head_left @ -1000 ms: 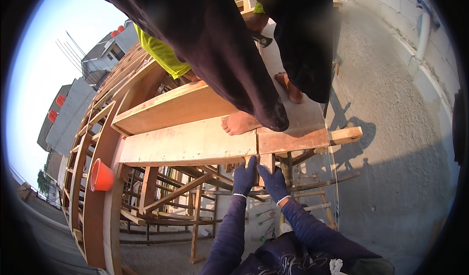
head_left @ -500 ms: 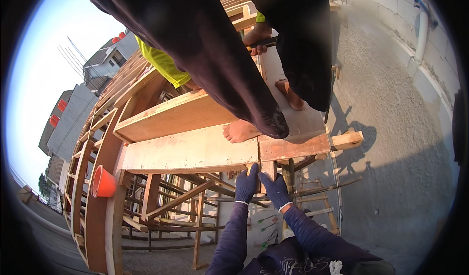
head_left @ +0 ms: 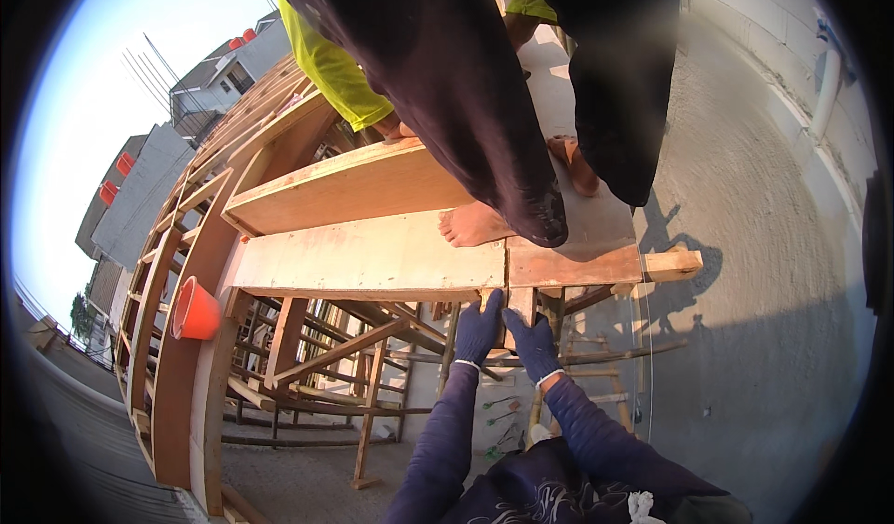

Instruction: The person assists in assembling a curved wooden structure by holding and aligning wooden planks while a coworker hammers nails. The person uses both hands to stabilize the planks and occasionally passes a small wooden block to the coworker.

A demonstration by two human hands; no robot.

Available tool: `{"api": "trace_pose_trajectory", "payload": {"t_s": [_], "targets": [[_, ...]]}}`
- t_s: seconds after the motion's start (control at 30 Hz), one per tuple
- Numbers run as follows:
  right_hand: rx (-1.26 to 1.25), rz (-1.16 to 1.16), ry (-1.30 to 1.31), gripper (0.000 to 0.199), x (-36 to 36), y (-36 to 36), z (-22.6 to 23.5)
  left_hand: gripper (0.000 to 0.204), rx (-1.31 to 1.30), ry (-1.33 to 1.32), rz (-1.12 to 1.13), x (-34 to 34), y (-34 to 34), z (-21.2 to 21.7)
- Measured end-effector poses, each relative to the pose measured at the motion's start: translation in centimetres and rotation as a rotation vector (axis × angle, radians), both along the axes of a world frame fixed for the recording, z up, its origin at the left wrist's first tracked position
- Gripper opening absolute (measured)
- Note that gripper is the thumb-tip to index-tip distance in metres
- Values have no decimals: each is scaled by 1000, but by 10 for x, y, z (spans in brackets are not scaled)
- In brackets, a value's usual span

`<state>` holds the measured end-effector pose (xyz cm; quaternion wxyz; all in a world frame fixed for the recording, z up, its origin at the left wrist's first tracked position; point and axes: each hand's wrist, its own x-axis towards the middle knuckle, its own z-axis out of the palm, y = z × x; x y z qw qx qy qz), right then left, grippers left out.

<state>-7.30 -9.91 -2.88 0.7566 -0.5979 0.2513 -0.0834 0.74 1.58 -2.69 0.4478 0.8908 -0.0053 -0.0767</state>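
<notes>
Two gloved hands — mine — are meeting just below the middle of the frame. My right hand (head_left: 533,345) is gripping a short wooden piece (head_left: 523,306), its thumb lying over the near face and its fingers running along the right side; the piece is extending down the frame from beside the seam where a long pale board (head_left: 372,256) is meeting a reddish board (head_left: 570,271). My left hand (head_left: 478,334) is resting just left of that piece, thumb pointing up toward the pale board's edge — its fingers are partly hiding from view, so I am not managing to tell whether they are closing on anything.

A co-worker in dark trousers (head_left: 447,77) is standing at the top centre, one bare foot (head_left: 475,225) resting on the pale board near the seam. A yellow-green sleeve (head_left: 335,72) is showing at the upper left. An orange bucket (head_left: 196,310) is sitting by the timber frame at the left, and a wooden end (head_left: 672,265) is jutting past the reddish board at the right.
</notes>
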Motion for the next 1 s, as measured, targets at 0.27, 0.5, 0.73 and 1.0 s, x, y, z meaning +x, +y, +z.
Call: {"api": "trace_pose_trajectory", "payload": {"t_s": [0.27, 0.5, 0.73, 1.0], "targets": [[91, -40, -92, 46, 7, 1, -27, 88, 32, 52, -2, -2, -6, 9], [45, -24, -51, 48, 6, 3, -23, 84, -20, 9, 0, -1, 0, -2], [77, -13, -23, 60, 6, 1, -27, 71, -32, -29, -8, -11, -8, 19], [49, 4, 47, 68, 3, -1, -18, 74, -148, 14, -19, -7, -6, 12]]}}
